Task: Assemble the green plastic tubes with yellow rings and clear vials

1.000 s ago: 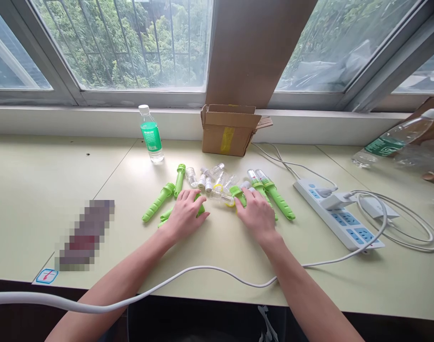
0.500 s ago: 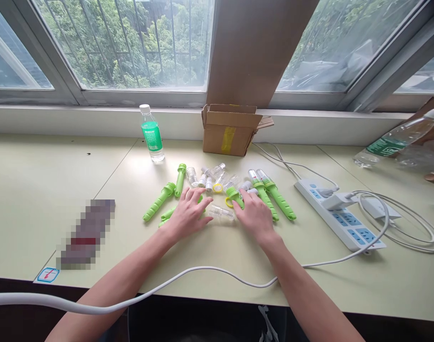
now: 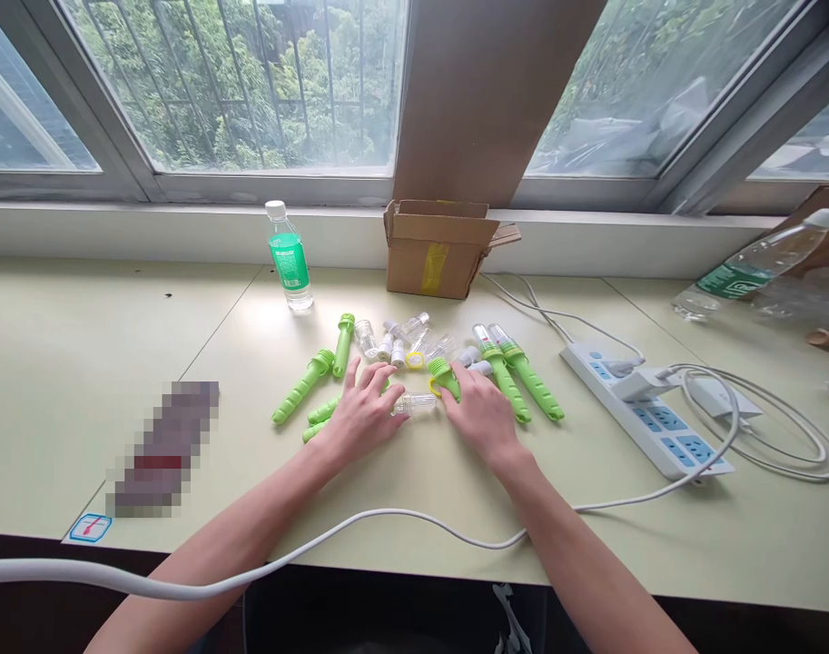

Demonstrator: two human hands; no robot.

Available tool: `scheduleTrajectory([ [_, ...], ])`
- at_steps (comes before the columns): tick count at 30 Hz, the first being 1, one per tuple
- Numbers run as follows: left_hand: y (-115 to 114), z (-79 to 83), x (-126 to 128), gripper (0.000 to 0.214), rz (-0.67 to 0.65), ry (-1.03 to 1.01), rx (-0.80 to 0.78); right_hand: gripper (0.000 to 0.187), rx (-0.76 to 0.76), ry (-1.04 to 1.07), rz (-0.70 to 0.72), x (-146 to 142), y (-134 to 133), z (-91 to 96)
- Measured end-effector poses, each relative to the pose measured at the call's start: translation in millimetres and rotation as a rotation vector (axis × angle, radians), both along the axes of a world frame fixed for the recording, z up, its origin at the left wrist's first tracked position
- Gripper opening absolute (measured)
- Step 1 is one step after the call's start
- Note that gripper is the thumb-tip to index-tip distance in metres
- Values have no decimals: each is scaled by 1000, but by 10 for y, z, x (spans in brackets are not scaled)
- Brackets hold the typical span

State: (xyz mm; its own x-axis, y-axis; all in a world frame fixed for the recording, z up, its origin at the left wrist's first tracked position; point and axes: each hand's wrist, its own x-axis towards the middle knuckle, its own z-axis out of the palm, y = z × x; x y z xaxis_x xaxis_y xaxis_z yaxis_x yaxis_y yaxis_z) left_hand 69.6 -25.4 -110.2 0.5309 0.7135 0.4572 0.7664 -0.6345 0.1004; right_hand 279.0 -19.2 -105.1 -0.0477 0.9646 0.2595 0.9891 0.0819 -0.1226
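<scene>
My left hand has its thumb and fingers closed round the left end of a clear plastic tube lying on the table. My right hand grips a short green handle with a threaded top, partly hidden under the fingers. A yellow ring shows beside that handle. Just past both hands lie several clear tubes and small white-based pieces. To the right, two green sticks with clear tops lie side by side. More green handles lie left of my left hand, some partly covered by it.
A water bottle and an open cardboard box stand near the windowsill. On the right are a power strip and looped cables. A white cable crosses in front of my forearms. Another bottle leans at far right.
My left thumb and fingers have closed on the clear tube, which has shifted slightly left. My right hand has moved a little left with the green handle.
</scene>
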Motion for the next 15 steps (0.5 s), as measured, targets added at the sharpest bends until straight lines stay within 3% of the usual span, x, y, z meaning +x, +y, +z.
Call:
scheduleTrajectory([
  [15, -20, 10, 15, 11, -35, 23, 50, 42, 85, 105, 75, -14, 3, -15],
])
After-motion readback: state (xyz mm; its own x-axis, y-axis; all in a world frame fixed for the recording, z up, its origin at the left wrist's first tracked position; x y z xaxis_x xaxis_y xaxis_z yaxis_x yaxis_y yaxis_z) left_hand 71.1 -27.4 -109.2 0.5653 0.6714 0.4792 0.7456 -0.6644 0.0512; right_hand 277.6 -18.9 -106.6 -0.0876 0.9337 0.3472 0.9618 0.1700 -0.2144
